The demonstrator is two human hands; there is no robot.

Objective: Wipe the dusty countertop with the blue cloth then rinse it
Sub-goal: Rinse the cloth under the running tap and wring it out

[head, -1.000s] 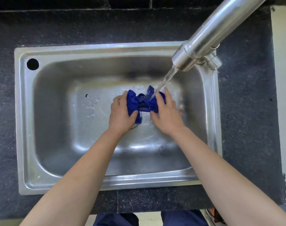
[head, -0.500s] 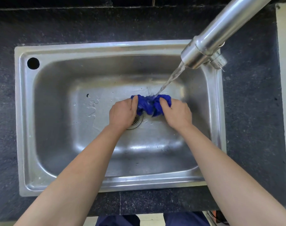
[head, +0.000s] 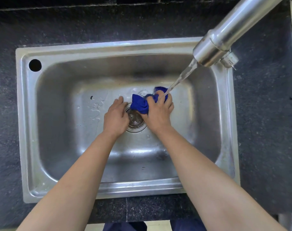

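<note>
The cloth (head: 140, 104), blue and bunched into a wad, is down in the sink (head: 108, 49), just above the drain (head: 136, 121) at its 12 to 1 o'clock. The right hand (head: 158, 115) clenches it, fingers curled over the top and thumb underneath. The left hand (head: 116, 117) lies just beside the cloth at its 8 o'clock, fingers loosely straight and grasping nothing; whether it touches the cloth I cannot tell. The tap (head: 225, 37) comes in from 1 o'clock, and its water (head: 185, 75) runs slantwise onto the right fingers and the cloth's far end. A round hole (head: 35, 65) sits in the rim's 10 o'clock corner. A dark speckled countertop (head: 266, 114) surrounds the sink.
</note>
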